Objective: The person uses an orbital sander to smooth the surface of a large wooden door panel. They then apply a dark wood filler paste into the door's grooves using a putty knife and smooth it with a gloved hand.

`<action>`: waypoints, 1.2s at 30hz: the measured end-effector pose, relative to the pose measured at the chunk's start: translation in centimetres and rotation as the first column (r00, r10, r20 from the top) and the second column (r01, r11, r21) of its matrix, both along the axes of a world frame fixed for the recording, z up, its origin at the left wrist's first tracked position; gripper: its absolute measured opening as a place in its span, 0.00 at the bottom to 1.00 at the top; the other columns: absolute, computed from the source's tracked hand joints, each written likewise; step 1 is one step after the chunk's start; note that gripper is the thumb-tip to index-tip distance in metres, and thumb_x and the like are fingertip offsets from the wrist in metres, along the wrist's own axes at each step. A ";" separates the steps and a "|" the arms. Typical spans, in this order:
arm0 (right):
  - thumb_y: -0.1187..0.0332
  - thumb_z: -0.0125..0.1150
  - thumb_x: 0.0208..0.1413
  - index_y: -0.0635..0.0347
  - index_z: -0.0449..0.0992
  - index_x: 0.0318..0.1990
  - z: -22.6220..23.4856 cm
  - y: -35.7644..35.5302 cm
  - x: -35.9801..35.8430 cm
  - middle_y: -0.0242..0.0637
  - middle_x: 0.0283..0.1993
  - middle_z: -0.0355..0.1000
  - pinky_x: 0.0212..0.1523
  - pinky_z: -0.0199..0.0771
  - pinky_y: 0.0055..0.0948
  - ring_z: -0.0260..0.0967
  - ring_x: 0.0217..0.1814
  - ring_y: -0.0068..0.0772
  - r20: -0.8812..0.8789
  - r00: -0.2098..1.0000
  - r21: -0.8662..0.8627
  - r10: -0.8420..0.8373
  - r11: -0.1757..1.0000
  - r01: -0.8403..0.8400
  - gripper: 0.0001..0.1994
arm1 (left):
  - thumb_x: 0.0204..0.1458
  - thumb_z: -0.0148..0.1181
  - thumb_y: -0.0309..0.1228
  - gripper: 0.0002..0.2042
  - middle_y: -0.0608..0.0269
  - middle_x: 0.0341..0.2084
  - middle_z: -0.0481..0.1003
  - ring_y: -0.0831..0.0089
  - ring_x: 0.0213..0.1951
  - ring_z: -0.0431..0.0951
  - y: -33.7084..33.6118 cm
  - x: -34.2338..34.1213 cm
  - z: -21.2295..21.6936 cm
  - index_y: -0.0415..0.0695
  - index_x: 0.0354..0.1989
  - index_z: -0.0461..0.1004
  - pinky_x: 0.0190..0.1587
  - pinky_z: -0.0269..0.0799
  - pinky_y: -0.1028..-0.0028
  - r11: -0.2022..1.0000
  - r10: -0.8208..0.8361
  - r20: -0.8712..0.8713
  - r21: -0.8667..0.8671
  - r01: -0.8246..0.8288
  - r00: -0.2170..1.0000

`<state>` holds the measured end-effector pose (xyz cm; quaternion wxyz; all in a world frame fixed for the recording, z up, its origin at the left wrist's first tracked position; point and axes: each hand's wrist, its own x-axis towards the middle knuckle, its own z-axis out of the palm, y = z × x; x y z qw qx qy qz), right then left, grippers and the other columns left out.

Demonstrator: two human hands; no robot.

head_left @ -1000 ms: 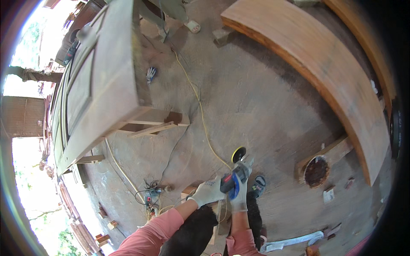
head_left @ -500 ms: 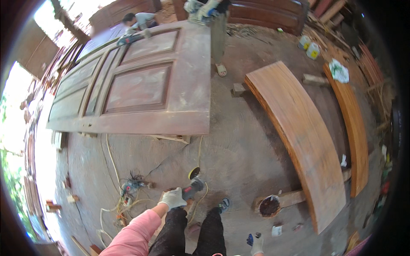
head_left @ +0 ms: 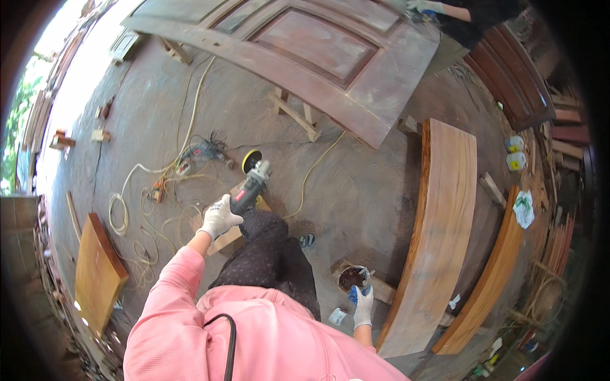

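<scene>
My left hand (head_left: 220, 216), in a whitish glove, is wrapped round the body of a grey-and-black angle grinder (head_left: 250, 188). A round pad with a yellow back (head_left: 251, 160) is fitted to its head. My right hand (head_left: 363, 305), in a white glove with blue on the fingers, is at the near right edge of a round container of dark brown contents (head_left: 350, 277). Its fingers are bent round something small and greyish that I cannot make out. The container sits at the end of a wooden block beside a thick wooden slab (head_left: 441, 235).
A large panelled door (head_left: 311, 47) rests on wooden trestles (head_left: 293, 114) ahead. At its far side a gloved co-worker's hand (head_left: 424, 7) holds a tool. Cords (head_left: 190, 120) and another power tool (head_left: 203, 151) lie on the floor. Another plank (head_left: 483, 273) lies farther right.
My view has swung round, and the door now sits higher and farther right. My right hand has come from the lower edge to the container. The left still holds the grinder.
</scene>
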<state>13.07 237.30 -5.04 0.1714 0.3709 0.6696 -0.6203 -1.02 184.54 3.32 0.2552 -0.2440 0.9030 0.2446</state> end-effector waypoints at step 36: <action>0.69 0.63 0.62 0.69 0.76 0.39 11.3 -27.3 -43.8 0.42 0.33 0.77 0.34 0.76 0.34 0.74 0.33 0.29 -0.180 0.806 0.523 0.564 0.749 -0.407 0.09 | 0.53 0.67 0.37 0.19 0.56 0.32 0.77 0.63 0.29 0.80 -34.9 -9.7 2.3 0.41 0.47 0.70 0.32 0.85 0.64 -0.726 0.662 0.749 0.647 0.233 -0.018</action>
